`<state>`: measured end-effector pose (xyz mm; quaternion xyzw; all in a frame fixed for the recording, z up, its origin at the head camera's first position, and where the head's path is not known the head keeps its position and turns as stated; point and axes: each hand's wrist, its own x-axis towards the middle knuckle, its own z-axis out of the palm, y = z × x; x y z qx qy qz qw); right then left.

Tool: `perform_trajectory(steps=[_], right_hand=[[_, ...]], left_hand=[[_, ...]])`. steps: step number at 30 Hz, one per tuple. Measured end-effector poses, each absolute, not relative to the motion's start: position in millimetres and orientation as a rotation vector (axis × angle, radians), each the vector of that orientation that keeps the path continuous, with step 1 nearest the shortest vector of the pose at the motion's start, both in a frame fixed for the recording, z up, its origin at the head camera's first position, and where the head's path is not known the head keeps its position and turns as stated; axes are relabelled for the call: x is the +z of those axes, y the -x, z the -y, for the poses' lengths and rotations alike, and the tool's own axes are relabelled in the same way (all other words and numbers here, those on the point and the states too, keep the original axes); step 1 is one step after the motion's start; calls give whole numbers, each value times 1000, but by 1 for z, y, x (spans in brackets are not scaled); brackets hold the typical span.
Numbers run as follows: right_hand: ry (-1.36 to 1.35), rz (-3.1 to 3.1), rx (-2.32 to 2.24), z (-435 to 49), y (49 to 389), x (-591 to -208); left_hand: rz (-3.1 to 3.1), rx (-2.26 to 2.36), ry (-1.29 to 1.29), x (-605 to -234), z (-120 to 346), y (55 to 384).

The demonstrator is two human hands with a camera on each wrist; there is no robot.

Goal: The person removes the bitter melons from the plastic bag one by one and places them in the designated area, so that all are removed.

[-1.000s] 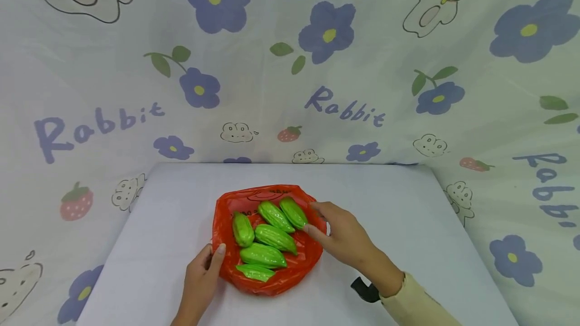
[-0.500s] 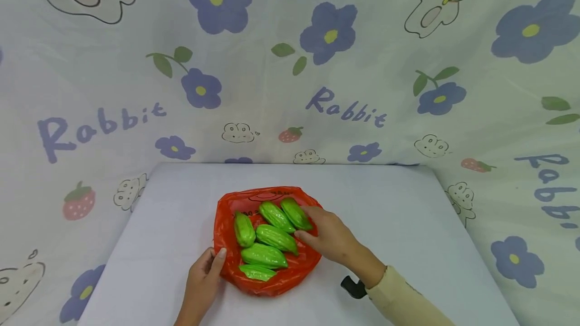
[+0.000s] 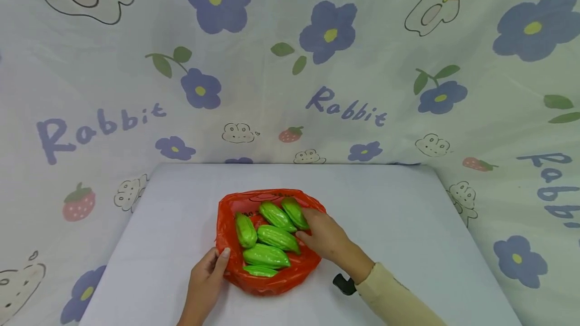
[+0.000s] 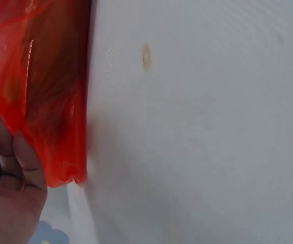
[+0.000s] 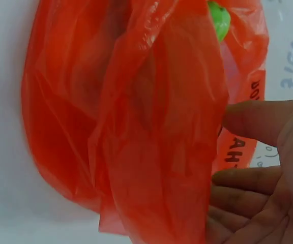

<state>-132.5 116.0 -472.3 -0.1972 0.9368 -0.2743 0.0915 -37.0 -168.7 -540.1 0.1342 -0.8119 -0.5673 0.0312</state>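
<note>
A red plastic bag (image 3: 226,218) stands with its mouth spread wide on the white table. Several shiny green ribbed fruits (image 3: 278,239), shaped like star fruit, lie inside. My left hand (image 3: 206,278) pinches the bag's near-left rim, thumb over the edge. In the left wrist view, its fingers (image 4: 27,152) lie along the outside of the red plastic. Over the right rim reaches my right hand (image 3: 330,235), fingers at the far-right fruit (image 3: 291,209), partly covering it. The right wrist view shows thumb and fingers apart behind the rim, another green tip (image 5: 220,21) above.
The white table (image 3: 385,205) stretches around the bag. Behind it hangs a pale curtain (image 3: 254,79) printed with flowers, rabbits and the word Rabbit. A black curved piece (image 3: 344,284) sits by the right wrist, and a small brown stain (image 4: 146,56) marks the tabletop cloth.
My right hand has moved left from the bag's right rim in over the far-right fruit. The left hand keeps its hold, and the bag has shifted slightly rightward.
</note>
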Motion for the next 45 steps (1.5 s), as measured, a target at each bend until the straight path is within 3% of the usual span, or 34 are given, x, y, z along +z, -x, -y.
perform_trajectory(steps=[20,45], right_hand=[[370,-2880,-578,-92,145,-491],[327,-2854,-527,-92,152,-502]], left_hand=[[2547,-1618,-396,-534,166,35],[2459,-2204,-223,-565,194,45]])
